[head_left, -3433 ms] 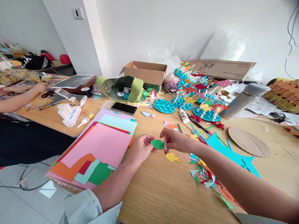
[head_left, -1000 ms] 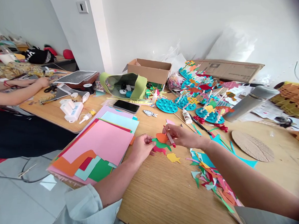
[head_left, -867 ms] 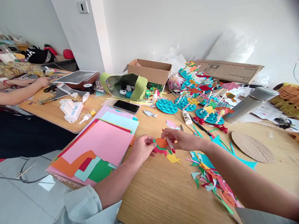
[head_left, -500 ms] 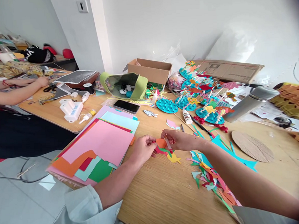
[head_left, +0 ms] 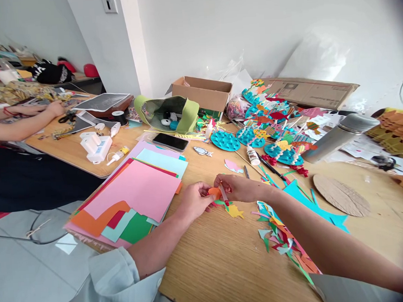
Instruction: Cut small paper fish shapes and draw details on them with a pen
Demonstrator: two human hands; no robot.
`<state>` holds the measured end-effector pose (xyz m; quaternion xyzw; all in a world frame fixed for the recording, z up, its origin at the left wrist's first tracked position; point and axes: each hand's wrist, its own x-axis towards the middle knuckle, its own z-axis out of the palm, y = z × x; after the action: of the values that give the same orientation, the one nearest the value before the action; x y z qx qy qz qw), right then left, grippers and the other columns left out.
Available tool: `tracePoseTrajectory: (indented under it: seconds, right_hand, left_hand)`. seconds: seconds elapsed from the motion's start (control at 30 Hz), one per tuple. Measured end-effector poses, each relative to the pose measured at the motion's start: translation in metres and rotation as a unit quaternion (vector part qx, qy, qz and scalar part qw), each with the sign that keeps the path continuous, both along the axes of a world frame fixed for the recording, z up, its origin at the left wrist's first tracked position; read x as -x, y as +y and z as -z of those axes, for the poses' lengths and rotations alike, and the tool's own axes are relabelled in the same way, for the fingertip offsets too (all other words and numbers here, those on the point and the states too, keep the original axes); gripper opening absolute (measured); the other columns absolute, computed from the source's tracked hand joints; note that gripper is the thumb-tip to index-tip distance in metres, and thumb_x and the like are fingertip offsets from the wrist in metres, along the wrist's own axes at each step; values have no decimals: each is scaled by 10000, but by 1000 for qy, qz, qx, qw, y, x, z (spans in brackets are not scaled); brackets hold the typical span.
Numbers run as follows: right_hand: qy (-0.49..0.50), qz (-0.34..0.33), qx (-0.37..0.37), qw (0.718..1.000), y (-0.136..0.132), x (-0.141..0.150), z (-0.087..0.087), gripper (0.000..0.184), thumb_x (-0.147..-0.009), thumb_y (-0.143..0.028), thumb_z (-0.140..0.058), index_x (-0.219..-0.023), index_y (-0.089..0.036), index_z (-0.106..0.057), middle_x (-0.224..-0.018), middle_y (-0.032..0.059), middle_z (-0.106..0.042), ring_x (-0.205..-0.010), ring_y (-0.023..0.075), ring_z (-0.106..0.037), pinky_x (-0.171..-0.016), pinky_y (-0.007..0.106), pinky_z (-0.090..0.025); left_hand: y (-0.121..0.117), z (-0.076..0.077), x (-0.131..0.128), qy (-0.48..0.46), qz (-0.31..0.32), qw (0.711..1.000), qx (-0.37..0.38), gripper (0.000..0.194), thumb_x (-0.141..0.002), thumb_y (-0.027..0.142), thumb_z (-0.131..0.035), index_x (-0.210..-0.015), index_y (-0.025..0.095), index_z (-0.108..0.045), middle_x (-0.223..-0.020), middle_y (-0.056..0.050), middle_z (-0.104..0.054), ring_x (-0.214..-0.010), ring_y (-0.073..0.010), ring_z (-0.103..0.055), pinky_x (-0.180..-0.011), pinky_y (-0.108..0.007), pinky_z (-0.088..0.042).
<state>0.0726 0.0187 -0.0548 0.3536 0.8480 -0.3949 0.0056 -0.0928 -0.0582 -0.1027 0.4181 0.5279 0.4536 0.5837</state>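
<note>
The left hand is clenched in a pinch on a small piece of orange paper, which is layered over slivers of green and red paper. The right hand grasps a slim marker with a red tip, pressed close to the orange piece. A yellow paper fish lies just below, on the wood-grain counter.

Near left sits a stack of coloured card sheets, pink on top. To the right spreads a ragged heap of paper scraps, beyond it a corrugated cardboard oval.

Farther off are teal scalloped discs, a brushed-steel flask and an open cardboard box. A green fabric pouch holds small white and teal items. At far left, a co-worker's hand rests near scissors.
</note>
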Motion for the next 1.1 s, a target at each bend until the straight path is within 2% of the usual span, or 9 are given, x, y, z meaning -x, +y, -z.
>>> tracePoseTrajectory:
  seconds: [0.13,0.3,0.43,0.53,0.6,0.7,0.8,0.97,1.1]
  right_hand:
    - [30,38,-18,999,6,-1,-3,256,-720,-253,-670,-940,-199,-550,-676,-16,-646,-623,148,-599,-541,236,-423]
    - [107,154,-68,980,22,-17,-15,269,-838,-410,-580,-973,-219,-449,-743,29,-674,-731,188,-664,-615,287,-489]
    - [181,226,-82,954,15,-29,-19,316,-809,-461,-629,-919,-223,-452,-726,40,-688,-737,221,-695,-640,323,-528]
    - [137,215,-108,961,-7,-35,-15,190,-853,-356,-575,-934,-234,-454,-764,43,-706,-747,216,-705,-652,328,-539]
    - [112,193,-120,967,-27,-40,-11,123,-867,-293,-545,-910,-240,-442,-828,67,-720,-796,224,-711,-673,334,-546]
    - [71,108,-145,981,-58,-46,-2,47,-905,-266,-491,-931,-239,-463,-918,88,-709,-830,227,-704,-684,338,-548]
    - [35,53,-179,982,-84,-50,6,112,-903,-201,-477,-1010,-230,-494,-981,105,-682,-861,240,-682,-733,373,-543]
    - [45,19,-158,986,-97,-48,4,171,-912,-156,-464,-1050,-235,-525,-1056,97,-658,-943,220,-660,-809,363,-538]
    - [80,110,-196,971,-70,-52,0,75,-916,-220,-495,-988,-236,-511,-1031,89,-685,-958,218,-670,-812,353,-540]
  left_hand:
    - [2,1,3,49,-24,999,-4,73,-755,77,-625,-791,139,-608,-680,-3,-644,-499,-88,-592,-410,-152,-451]
    - [8,0,9,77,-65,995,-21,119,-760,58,-617,-852,134,-613,-743,-20,-647,-522,-93,-599,-374,-137,-411]
    - [12,5,10,32,-99,994,-28,353,-765,62,-636,-1100,143,-562,-1055,-95,-639,-647,-103,-635,-430,-158,-479]
    - [12,9,11,68,-98,991,-68,547,-777,73,-623,-1291,168,-461,-1313,-151,-504,-764,-121,-634,-568,-233,-555]
    - [10,11,12,161,-86,978,-106,591,-769,95,-640,-1324,151,-444,-1284,-158,-516,-811,-149,-625,-731,-321,-566]
    - [6,9,14,294,-91,933,-188,579,-728,99,-679,-1275,131,-493,-1212,-153,-540,-1048,-248,-572,-962,-435,-462]
    - [0,4,12,360,-96,886,-275,487,-739,64,-636,-1206,159,-535,-1241,-135,-529,-1207,-279,-467,-1033,-462,-383]
    - [-10,-2,3,404,42,844,-351,277,-780,-1,-517,-944,170,-659,-957,-76,-666,-987,-230,-551,-895,-386,-465]
    - [-18,-4,-3,413,159,799,-407,273,-785,7,-525,-903,176,-703,-985,-81,-679,-1046,-252,-516,-932,-418,-438]
